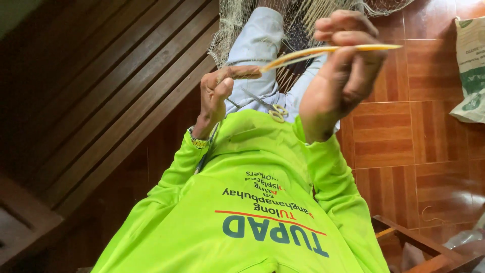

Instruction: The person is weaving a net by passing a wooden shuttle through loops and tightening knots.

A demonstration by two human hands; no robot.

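Note:
My right hand point(343, 71) is raised over my lap and grips a long flat yellow netting needle point(353, 48) that points left. My left hand point(214, 96) is closed, pinching a bit of fishing net point(237, 20) right at the needle's tip. The pale green net hangs over my knees in light blue trousers point(257, 45). Small scissors point(270, 108) with yellowish handles lie on my lap between the two hands. I wear a bright green long-sleeved shirt point(252, 177) and a wristwatch point(198, 141) on the left wrist.
Dark wooden slats point(101, 91) of a bench run along the left. Reddish wood-pattern floor tiles point(394, 136) fill the right. A white and green sack point(470, 65) lies at the upper right, and a wooden frame piece point(419, 242) sits at the lower right.

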